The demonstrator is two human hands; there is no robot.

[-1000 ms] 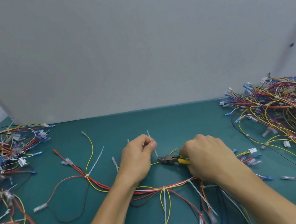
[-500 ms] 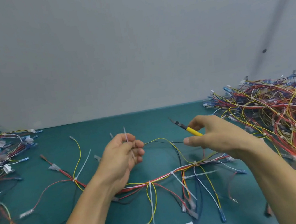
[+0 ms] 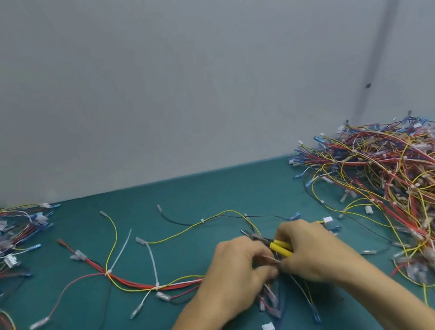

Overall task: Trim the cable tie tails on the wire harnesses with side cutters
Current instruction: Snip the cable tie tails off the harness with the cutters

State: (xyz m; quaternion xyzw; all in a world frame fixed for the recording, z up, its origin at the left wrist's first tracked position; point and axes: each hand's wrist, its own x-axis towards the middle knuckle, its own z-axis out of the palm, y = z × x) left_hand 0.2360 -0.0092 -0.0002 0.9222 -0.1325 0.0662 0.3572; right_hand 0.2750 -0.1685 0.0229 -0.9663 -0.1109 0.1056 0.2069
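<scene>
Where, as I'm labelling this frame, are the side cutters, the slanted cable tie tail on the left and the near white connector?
side cutters [image 3: 282, 247]: head view, yellow handle.
slanted cable tie tail [image 3: 120, 249]: head view, mid-strip.
near white connector [image 3: 268, 329]: head view, housing middle.

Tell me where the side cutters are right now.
In the head view, the side cutters are low, right of centre: yellow handles held in the right hand, tip pointing up-left above the left hand, which pinches the wire harness.
</scene>
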